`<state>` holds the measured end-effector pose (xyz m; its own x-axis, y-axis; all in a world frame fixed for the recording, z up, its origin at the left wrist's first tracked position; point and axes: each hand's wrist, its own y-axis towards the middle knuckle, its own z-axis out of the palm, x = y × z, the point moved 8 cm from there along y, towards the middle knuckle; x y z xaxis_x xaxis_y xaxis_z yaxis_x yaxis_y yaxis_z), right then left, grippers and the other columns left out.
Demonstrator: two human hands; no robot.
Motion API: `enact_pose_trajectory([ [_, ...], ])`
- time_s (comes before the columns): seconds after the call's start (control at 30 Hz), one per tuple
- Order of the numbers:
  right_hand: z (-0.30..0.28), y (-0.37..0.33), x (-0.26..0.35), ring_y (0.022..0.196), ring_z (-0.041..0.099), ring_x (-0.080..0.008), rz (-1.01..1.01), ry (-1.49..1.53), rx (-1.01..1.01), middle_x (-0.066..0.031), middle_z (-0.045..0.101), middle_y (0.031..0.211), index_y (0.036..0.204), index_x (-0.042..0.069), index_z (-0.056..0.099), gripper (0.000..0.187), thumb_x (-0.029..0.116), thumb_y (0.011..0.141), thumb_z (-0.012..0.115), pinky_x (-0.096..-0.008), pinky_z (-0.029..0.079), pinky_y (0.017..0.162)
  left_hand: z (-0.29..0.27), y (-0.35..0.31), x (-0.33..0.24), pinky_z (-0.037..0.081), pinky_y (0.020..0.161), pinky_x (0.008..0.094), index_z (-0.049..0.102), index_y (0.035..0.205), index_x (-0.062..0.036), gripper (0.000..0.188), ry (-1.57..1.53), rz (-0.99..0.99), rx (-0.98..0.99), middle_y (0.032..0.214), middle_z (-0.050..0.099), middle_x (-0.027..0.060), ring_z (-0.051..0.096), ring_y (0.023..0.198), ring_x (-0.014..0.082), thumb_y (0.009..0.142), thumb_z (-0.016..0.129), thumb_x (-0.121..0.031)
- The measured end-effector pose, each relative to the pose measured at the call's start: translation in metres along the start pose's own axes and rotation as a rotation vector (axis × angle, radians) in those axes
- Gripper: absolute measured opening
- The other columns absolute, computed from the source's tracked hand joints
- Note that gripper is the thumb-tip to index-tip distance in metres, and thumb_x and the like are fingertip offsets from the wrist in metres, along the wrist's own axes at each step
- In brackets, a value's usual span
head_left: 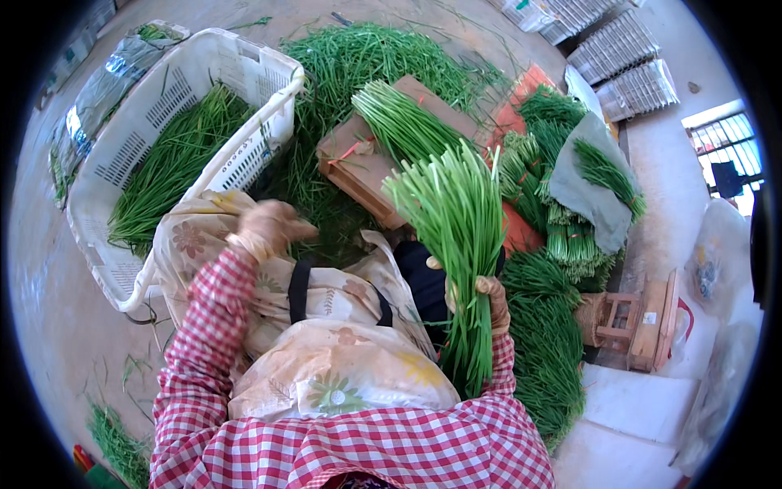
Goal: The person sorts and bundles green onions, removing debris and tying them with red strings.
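Note:
A thick bunch of garlic chives (pixel 456 236) stands upright in my right hand (pixel 491 301), pale cut ends up and green leaves hanging down. My fingers are closed round its middle. My left hand (pixel 273 226) is over my lap, near the white plastic crate (pixel 236 151); motion blurs its fingers, and whether it holds anything cannot be made out. Ahead of me, a second bunch of chives (pixel 407 122) lies across a brown box-like block (pixel 346 147), with a red tie (pixel 352 151) beside it. A flower-print apron (pixel 342 367) covers my lap.
Loose chives (pixel 183 167) lie in the crate, and a large heap of green leaves (pixel 375 61) spreads behind the block. To the right are tied bunches (pixel 570 236), a grey cloth (pixel 599 175), more chives (pixel 542 342) and a small wooden stool (pixel 643 322). Stacked crates (pixel 615 49) stand farther back.

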<state>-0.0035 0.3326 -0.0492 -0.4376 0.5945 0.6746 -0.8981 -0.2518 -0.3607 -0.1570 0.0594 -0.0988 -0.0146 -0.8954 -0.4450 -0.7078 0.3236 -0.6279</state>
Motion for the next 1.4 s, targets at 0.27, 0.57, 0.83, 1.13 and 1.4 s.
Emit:
enact_pose_trajectory([
  [0.27,0.049,0.048,0.007,0.076,0.066,-0.0205,-0.311,-0.979,-0.24,-0.0131,0.067,0.09,0.117,-0.002,0.055,0.049,0.017,0.074,0.07,-0.0315,0.052,0.066,-0.009,-0.031,-0.111,0.027,0.109,0.0434,0.018,0.146,-0.0141,0.115,-1.852,0.977,0.395,0.145,0.033,0.0076,0.035,0.131,0.0236,0.06,0.055,-0.081],
  [0.57,0.13,0.078,-0.022,0.082,0.064,-0.0377,-0.418,-1.793,-0.175,-0.0309,0.054,0.112,0.14,-0.008,0.02,0.097,0.038,0.072,0.072,-0.0403,0.052,0.067,-0.016,-0.003,-0.019,0.039,0.101,0.0378,0.018,0.147,-0.0182,0.082,-1.906,0.887,-0.157,0.132,0.046,0.0044,0.049,0.118,0.0204,0.084,0.068,-0.034],
  [0.83,0.161,0.101,-0.006,0.082,0.065,-0.0344,-0.509,-1.374,-0.121,-0.019,0.066,0.087,0.108,0.0,0.062,0.031,0.025,0.096,0.05,-0.0359,0.049,0.071,-0.036,-0.04,-0.042,0.048,0.093,0.0374,0.022,0.145,-0.0111,0.096,-1.788,0.934,0.119,0.127,0.051,0.0161,0.058,0.105,0.0233,0.071,0.076,-0.04],
  [1.13,0.167,0.101,0.05,0.097,0.061,-0.0243,-0.709,-1.297,-0.06,-0.0129,0.063,0.108,0.119,0.007,0.059,0.04,0.031,0.087,0.064,-0.0368,0.047,0.082,-0.039,-0.051,-0.038,0.051,0.087,0.0358,0.024,0.144,-0.0057,0.097,-1.817,0.873,0.153,0.112,0.06,0.0182,0.062,0.096,0.0233,0.068,0.077,-0.033],
  [1.4,0.237,0.113,0.022,0.091,0.053,-0.0205,-1.039,-2.139,0.25,-0.0015,0.058,0.089,0.106,0.014,0.062,0.027,0.019,0.079,0.059,-0.0353,0.038,0.082,-0.038,-0.053,-0.047,0.045,0.096,0.0332,0.031,0.14,-0.0023,0.092,-1.804,0.872,0.146,0.123,0.055,0.0096,0.055,0.111,0.02,0.066,0.079,-0.029],
])
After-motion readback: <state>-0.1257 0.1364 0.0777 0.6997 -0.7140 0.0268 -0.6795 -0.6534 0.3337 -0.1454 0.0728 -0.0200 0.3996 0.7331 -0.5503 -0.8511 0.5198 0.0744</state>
